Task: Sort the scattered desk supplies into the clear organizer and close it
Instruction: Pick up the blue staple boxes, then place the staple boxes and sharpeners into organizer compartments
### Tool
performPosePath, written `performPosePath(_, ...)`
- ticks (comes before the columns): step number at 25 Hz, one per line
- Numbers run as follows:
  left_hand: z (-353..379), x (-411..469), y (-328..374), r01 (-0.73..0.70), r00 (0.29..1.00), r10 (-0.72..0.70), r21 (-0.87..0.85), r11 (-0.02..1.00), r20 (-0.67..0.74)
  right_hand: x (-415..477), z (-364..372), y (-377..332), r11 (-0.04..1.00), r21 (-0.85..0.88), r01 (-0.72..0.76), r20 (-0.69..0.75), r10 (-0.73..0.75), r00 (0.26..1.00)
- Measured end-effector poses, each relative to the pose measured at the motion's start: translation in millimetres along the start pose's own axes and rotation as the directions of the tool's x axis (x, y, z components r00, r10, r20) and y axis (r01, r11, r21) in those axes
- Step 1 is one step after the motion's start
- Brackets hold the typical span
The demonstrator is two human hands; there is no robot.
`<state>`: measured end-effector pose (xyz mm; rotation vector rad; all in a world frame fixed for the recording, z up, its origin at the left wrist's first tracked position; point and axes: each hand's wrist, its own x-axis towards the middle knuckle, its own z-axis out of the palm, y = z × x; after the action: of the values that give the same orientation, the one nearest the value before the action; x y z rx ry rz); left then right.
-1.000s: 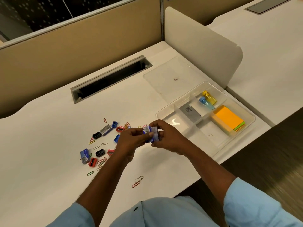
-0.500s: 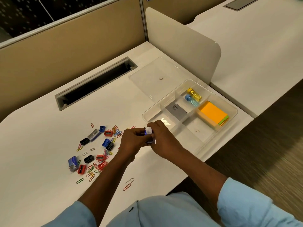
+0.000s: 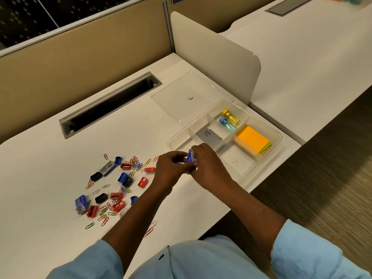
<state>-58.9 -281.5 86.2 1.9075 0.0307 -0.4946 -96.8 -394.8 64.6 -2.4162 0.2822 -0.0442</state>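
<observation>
- Since half a second earlier, your hands drifted slightly toward the organizer's near corner, holding the same little box.
- White desk [image 3: 60, 228] carried everything.
- Clear organizer [image 3: 278, 137] sat open at the right, its lid [image 3: 177, 97] flat just behind it.
- Orange sticky notes [image 3: 250, 138], a grey box [image 3: 207, 135] and 2 tubes [image 3: 229, 119] lay inside.
- Your left hand [image 3: 171, 171] and right hand [image 3: 207, 168] pinched a small blue box [image 3: 190, 158] together.
- Loose clips and sharpeners [image 3: 120, 184] lay scattered at the left.
</observation>
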Motion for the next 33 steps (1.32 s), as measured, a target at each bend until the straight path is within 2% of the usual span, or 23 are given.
performPosePath(4,1.0,1.6,-0.3,0.037,0.999,-0.041,-0.119,0.992,-0.032,14.2,-28.5,23.3,0.982,0.134,-0.136,-0.137,0.154,0.979)
performPosePath(5,-1.0,1.9,-1.2,0.044,0.998,-0.05,-0.122,0.992,-0.042,18.9,-37.0,32.9,0.979,0.091,-0.184,-0.154,0.197,0.968)
performPosePath(8,-8.7,1.1,-4.3,0.063,0.997,-0.068,-0.139,0.988,-0.032,30.5,-50.9,59.1,0.916,-0.249,-0.316,-0.133,0.29,0.948)
performPosePath(9,-10.9,0.8,-5.6,0.069,0.997,-0.074,-0.141,0.988,-0.032,33.3,-50.9,64.7,0.893,-0.303,-0.332,-0.105,0.315,0.943)
performPosePath(14,-19.7,-1.1,-10.8,0.076,0.995,-0.082,-0.118,0.99,-0.053,49.5,-39.3,77.8,0.885,-0.326,-0.331,0.004,0.352,0.936)
performPosePath(21,-33.3,-5.0,-17.5,0.068,0.995,-0.071,-0.057,0.996,-0.063,51.2,-23.6,89.2,0.882,-0.289,-0.372,-0.031,0.38,0.925)
performPosePath(26,-39.8,-7.2,-17.1,0.059,0.996,-0.059,-0.005,0.998,-0.068,51.4,-21.7,94.3,0.877,-0.341,-0.339,-0.039,0.347,0.937)
performPosePath(31,-49.1,-4.5,-24.1,0.083,0.992,-0.079,0.037,0.996,-0.101,50.9,-30.7,86.9,0.858,-0.367,-0.359,-0.01,0.382,0.924)
performPosePath(33,-55.7,-1.6,-30.1,0.096,0.988,-0.089,0.051,0.994,-0.129,48.7,-39.6,71.7,0.842,-0.389,-0.373,-0.051,0.385,0.921)
